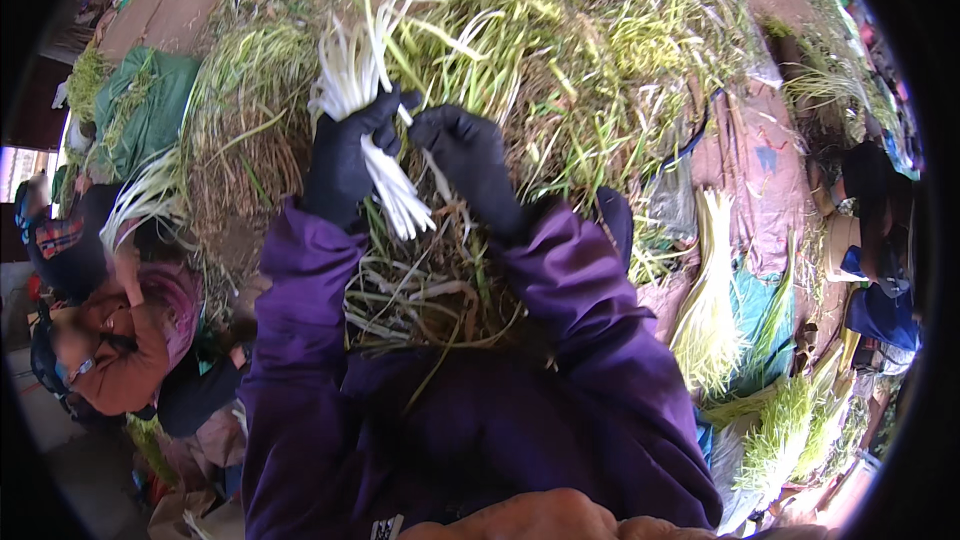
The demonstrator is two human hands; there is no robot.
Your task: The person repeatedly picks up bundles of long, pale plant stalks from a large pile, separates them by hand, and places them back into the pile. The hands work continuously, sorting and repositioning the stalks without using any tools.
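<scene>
My left hand (349, 154), in a black glove, is closed around a bundle of white-stemmed leafy stalks (394, 187). Their cut-looking white ends point down towards me, and the other ends fan out above the fist. Between that hand's thumb and forefinger runs a single longer stalk (380, 56) with a green upper part. My right hand (465, 157), gloved in black too, has its curled fingertips pinched at the lower end of this stalk. Below those fingers hangs a pale, limp strip (439, 176); its upper end is hidden. Loose stalks and trimmings (420, 300) lie close to my body.
A large heap of green stalks with brown roots (570, 82) spreads ahead. On the right, a sorted pale bundle (712, 300) lies on sheeting. To the left sit a green sack (154, 109) and a person (127, 345) holding stalks. More people are at the right rim.
</scene>
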